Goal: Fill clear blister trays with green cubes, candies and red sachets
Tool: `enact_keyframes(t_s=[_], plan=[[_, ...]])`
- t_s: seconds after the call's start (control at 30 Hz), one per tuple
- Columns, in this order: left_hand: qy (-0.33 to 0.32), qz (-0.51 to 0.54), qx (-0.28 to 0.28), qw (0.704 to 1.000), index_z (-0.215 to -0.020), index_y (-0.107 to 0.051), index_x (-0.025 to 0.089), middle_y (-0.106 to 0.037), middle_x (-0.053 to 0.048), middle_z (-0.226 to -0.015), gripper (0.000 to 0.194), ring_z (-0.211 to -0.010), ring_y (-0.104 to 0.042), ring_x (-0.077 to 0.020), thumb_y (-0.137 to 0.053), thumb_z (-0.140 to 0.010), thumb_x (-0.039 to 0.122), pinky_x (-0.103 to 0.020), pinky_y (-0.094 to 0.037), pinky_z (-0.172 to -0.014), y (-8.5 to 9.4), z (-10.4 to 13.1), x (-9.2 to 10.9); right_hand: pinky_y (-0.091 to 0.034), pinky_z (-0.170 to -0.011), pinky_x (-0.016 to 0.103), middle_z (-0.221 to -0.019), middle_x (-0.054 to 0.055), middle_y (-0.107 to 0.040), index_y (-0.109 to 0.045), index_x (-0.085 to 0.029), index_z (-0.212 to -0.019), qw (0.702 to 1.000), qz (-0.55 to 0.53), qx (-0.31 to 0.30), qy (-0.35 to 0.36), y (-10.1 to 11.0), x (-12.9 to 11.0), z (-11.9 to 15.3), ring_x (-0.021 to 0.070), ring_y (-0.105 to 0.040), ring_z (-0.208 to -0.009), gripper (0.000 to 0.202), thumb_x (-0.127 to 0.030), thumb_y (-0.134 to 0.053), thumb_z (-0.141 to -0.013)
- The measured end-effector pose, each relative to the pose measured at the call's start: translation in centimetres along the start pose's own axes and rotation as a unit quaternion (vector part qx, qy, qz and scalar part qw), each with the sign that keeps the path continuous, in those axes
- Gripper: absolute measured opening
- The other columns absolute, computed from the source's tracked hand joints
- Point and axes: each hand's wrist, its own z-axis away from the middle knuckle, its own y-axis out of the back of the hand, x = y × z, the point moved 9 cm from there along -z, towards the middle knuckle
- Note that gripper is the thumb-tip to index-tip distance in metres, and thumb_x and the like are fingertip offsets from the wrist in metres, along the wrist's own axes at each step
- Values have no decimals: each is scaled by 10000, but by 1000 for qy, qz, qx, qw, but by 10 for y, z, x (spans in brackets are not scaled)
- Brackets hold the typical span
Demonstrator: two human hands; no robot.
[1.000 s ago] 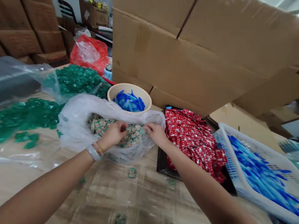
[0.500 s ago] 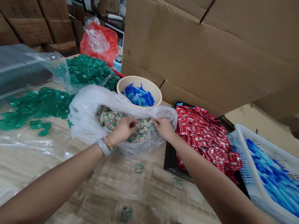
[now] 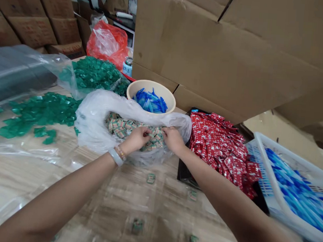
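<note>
A white plastic bag (image 3: 90, 121) lies with its mouth rolled open, full of small striped packets (image 3: 119, 125) in green, beige and pale orange. Over the right half of this pile my left hand (image 3: 137, 138) bends its thumb and fingers together in a pinch. My right hand (image 3: 174, 138) reaches in by the bag's right rim, fingertips closed at the packets. Whatever either pinch holds is too small to make out. Several similar packets, among them a single packet (image 3: 151, 178), lie spaced out on clear plastic in front of the bag.
Behind the bag stands a cream bowl (image 3: 129, 93) of blue pieces. Red printed sachets (image 3: 218, 148) fill a black tray to the right, beside a white basket (image 3: 256, 143) of blue sticks. Green pieces (image 3: 47, 110) spread leftward. A cardboard wall (image 3: 211, 57) rises behind.
My two hands have come slightly closer together over the packets. The right fingertips have shifted a little left, off the bag's rim side and onto the pile.
</note>
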Motion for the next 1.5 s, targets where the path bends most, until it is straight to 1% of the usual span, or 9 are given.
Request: enact_keyframes(t_s=[0.2,0.37,0.5,0.83,0.97,1.07,1.23,1.37,1.5], plan=[[-7,-3,-3,1000,-830,-630,99,-627,-36,-692,227,-618,-521,-147,-495,-672,192,-254,-407,-598,1,1,4,-389,-705,230,-818,51,-562,-606,-163,-899,998,-33,29,49,5,-7,2,140,-504,-766,209,-111,-488,-734],[3,-3,-10,1000,-868,-630,88,-617,-33,-682,256,-582,-507,-134,-490,-675,181,-245,-396,-573,-1,0,2,-388,-648,210,-715,22,-594,-634,-147,-872,996,-78,-50,11,-5,-3,-20,112,-508,-653,184,-117,-521,-730],[2,-5,-6,1000,-869,-632,86,-610,-29,-661,254,-579,-508,-135,-498,-681,191,-248,-403,-582,-1,-1,2,-398,-682,232,-757,48,-634,-662,-156,-865,997,-50,-65,-17,-5,-5,-26,137,-540,-688,188,-144,-517,-746],[-16,-16,15,1000,-868,-631,101,-635,-41,-716,247,-643,-545,-151,-503,-682,201,-255,-425,-630,7,1,3,-402,-700,235,-778,51,-595,-628,-131,-815,997,-70,24,21,11,-6,-8,136,-516,-752,164,-113,-516,-697],[-14,-13,5,1000,-858,-631,102,-626,-34,-681,244,-610,-530,-146,-502,-686,216,-248,-419,-594,5,2,3,-386,-572,196,-652,3,-573,-624,-122,-800,988,-131,-74,-26,-4,5,-11,95,-492,-588,147,-132,-531,-686],[-11,-16,-15,1000,-841,-636,102,-615,-21,-640,232,-593,-521,-139,-498,-679,193,-240,-416,-586,-2,2,6,-381,-584,203,-661,17,-599,-643,-144,-757,990,-76,-113,-43,-13,2,-9,108,-513,-604,144,-97,-546,-663],[-18,-33,-30,999,-827,-642,103,-610,-13,-634,218,-590,-517,-134,-495,-678,165,-236,-415,-594,-6,6,11,-388,-660,254,-785,92,-614,-650,-159,-782,994,17,-90,-53,-12,-10,4,174,-549,-748,176,-100,-504,-703],[-27,-24,-22,999,-830,-639,99,-617,-20,-662,217,-613,-523,-132,-486,-684,147,-240,-422,-634,-5,8,10,-389,-707,253,-880,78,-550,-612,-153,-805,999,-38,-30,5,-6,-16,13,161,-508,-812,190,-71,-487,-688],[-51,-22,-9,998,-860,-636,109,-636,-30,-718,230,-647,-535,-139,-486,-689,149,-247,-427,-661,-4,9,9,-383,-704,236,-838,43,-512,-576,-144,-791,992,-102,3,71,-3,-18,20,139,-471,-783,208,-33,-467,-652]])
